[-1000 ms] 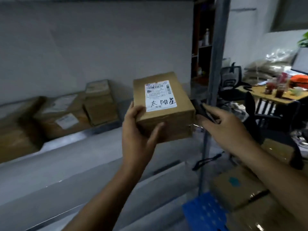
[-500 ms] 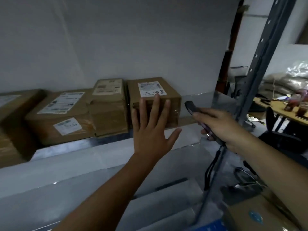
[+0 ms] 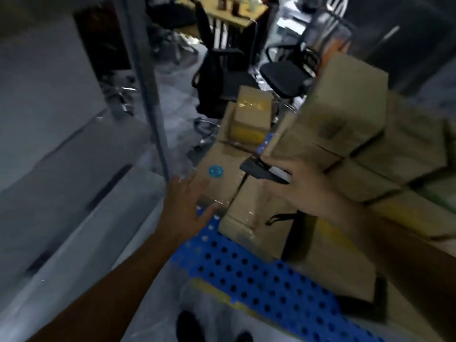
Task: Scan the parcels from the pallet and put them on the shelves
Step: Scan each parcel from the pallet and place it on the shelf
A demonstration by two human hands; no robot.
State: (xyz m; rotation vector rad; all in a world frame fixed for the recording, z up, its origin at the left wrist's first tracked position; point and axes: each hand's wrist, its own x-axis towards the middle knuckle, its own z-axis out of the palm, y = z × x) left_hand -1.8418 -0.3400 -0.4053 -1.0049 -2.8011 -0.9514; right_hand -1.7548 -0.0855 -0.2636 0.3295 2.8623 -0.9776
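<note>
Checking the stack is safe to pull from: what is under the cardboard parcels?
A blue perforated pallet lies under the cardboard parcels; its bare front part shows beside the open left hand. The part beneath the boxes is covered, as is the floor under it.

Bare forearms, sleeveless; dark shoes (image 3: 190, 328).

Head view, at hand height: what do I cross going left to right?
Grey shelf → metal shelf post → open left hand → box with a blue sticker → right hand holding the black scanner → stacked boxes.
</note>
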